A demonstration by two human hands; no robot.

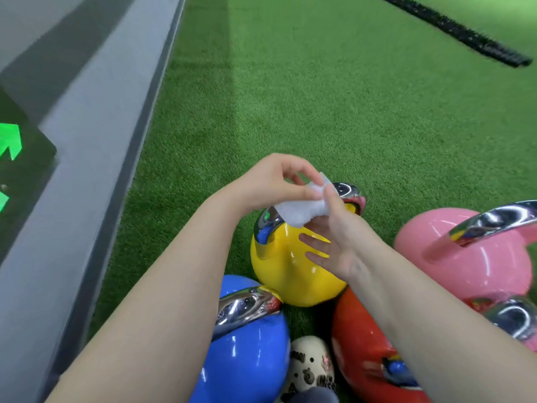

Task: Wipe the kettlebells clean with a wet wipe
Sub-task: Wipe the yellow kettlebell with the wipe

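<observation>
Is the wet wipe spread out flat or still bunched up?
Bunched up. The wet wipe sits crumpled between both hands, pinched by left hand and right hand, above the yellow kettlebell.

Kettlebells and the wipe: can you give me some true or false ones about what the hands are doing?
1. Both hands pinch the white wet wipe. True: the left hand and right hand hold it together.
2. The wipe is above the shiny round blue kettlebell. False: it is above the shiny round yellow kettlebell.
3. The kettlebells stand on green artificial turf. True.
4. The glossy pink kettlebell has a black handle. False: its handle is shiny chrome.
5. A black rope lies far off on the turf. True.
</observation>
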